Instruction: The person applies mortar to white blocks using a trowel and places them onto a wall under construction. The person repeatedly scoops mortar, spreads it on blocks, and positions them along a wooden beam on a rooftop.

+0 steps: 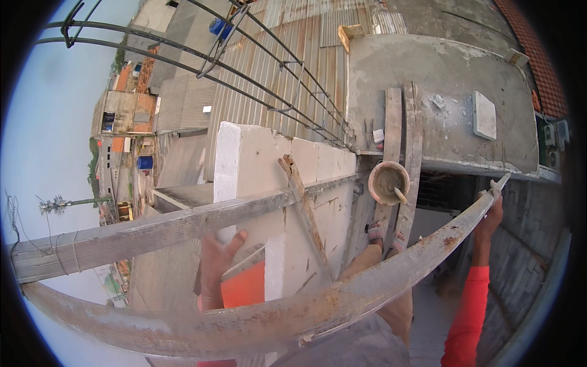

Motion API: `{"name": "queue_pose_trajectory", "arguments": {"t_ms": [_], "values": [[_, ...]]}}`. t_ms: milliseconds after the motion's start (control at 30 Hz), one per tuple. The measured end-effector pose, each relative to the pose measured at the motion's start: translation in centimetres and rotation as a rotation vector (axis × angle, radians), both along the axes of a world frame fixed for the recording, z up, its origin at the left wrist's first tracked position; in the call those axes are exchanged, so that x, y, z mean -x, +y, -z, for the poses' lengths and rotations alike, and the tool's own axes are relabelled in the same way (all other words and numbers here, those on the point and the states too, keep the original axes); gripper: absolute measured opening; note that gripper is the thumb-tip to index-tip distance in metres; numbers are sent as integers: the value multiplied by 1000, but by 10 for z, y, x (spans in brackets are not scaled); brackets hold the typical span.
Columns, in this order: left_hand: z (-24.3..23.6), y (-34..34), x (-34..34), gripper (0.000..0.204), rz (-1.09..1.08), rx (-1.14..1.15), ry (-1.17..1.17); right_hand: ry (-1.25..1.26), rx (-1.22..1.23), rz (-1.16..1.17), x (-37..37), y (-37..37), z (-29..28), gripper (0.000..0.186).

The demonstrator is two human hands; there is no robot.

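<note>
My right hand (493, 205) grips the right end of a long, rust-spotted metal bar (391, 278), which curves across the foreground in the fisheye view. My left hand (218, 260) is at the white block wall (251, 153), just below a grey beam (140, 225); its thumb is spread, the other fingers largely hidden. A short, weathered wooden strip (306, 217) leans diagonally across the blocks. A bucket of grey mix (385, 177) with a handled tool in it sits on two planks (409, 131), where my sandalled feet stand.
A rebar cage (275, 101) runs above the wall on the left. A concrete ledge (428, 67) holds a white slab (484, 115) and rubble. A dark drop (437, 196) lies beside the planks. Corrugated roofs (287, 43) and buildings spread beyond and below.
</note>
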State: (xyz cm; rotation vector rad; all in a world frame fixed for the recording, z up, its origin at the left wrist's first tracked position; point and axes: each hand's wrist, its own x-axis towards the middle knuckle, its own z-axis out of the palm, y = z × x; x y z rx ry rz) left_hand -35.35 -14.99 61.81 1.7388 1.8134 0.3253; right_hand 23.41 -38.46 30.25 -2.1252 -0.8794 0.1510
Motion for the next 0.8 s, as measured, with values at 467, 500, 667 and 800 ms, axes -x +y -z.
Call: {"name": "queue_pose_trajectory", "arguments": {"t_ms": [467,500,667,800], "values": [[11,-2,21,94,90,-30,-29,-253,199,-48,-13,2,-4,53],[11,-2,19,95,57,-42,-40,-256,199,-29,-14,2,-2,53],[7,-5,9,92,47,-86,-14,-254,226,-54,-18,4,1,53],[13,-6,14,95,21,-128,6,-257,291,-30,-17,9,-9,51]]}}
